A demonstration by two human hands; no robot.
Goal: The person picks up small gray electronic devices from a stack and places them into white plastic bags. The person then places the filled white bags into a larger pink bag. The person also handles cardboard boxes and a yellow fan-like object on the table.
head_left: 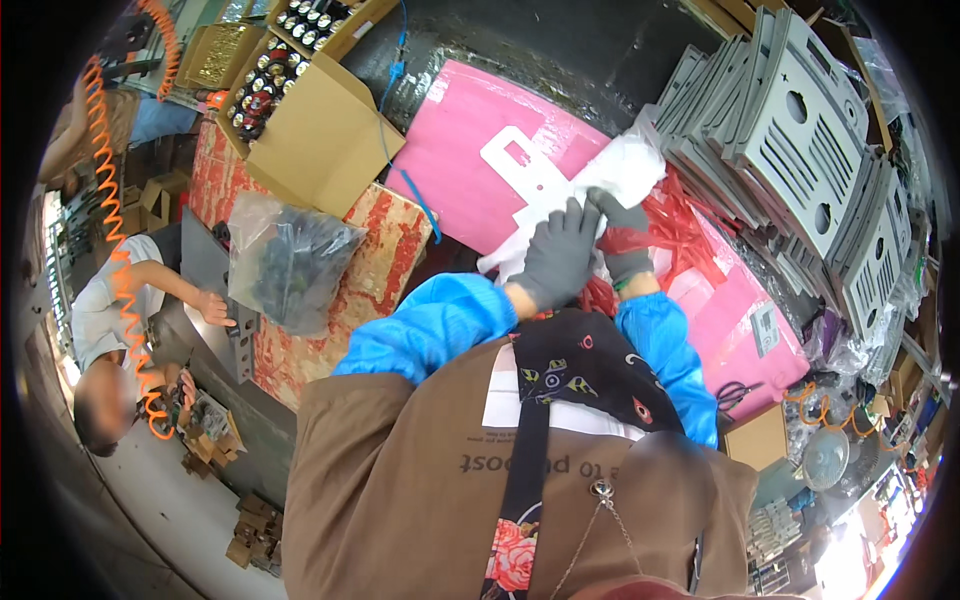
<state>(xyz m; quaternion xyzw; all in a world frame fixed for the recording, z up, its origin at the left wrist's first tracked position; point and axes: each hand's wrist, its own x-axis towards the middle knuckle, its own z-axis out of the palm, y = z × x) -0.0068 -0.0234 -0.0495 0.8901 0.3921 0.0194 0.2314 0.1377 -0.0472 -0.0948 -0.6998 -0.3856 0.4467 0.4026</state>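
A white flat panel (515, 160) with cut-outs lies on a pink foam-wrapped pad; its near part is hidden under my hands. My left hand (557, 252), in a grey glove, rests on it with fingers stretched out. Just to the right, my right hand (622, 235), also gloved, has its fingers bent over a crumpled white cloth (630, 165). How firmly it grips is hard to see. Red plastic strips (675, 225) lie bunched beside and under my right hand.
Grey slotted metal panels (805, 130) are stacked at the right. Scissors (738, 392) lie near the pink pad (465, 120). To the left are an open carton (320, 140), a clear bag of dark parts (290, 265) and another person (130, 320). An orange coiled hose (105, 160) hangs there.
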